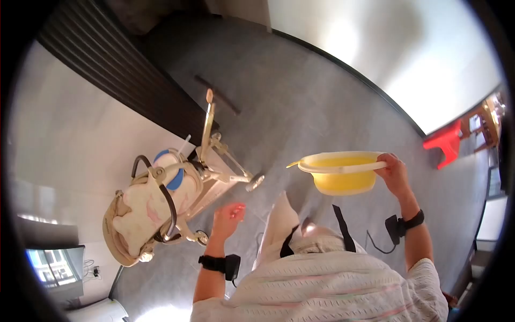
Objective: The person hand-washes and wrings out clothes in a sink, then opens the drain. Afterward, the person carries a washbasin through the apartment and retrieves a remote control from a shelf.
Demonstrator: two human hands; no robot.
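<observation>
My right hand (pixel 396 174) grips the near-white rim of a yellow basin (pixel 344 183), with the thumb and fingers closed over its right edge. The basin hangs above the floor in front of me, its opening partly visible. A small yellow piece (pixel 292 164) sticks out at its left end. My left hand (pixel 229 217) is held low on the left with its fingers curled in; I see nothing in it. Closest to that hand stands a beige baby stroller (pixel 155 206) with a pale padded seat and dark curved bars, apart from my fingers.
The grey floor (pixel 289 96) stretches ahead. A dark ribbed panel (pixel 118 70) rises behind the stroller. A red plastic stool (pixel 446 144) stands at the far right beside wooden furniture (pixel 487 123). A screen (pixel 56 268) is at the lower left.
</observation>
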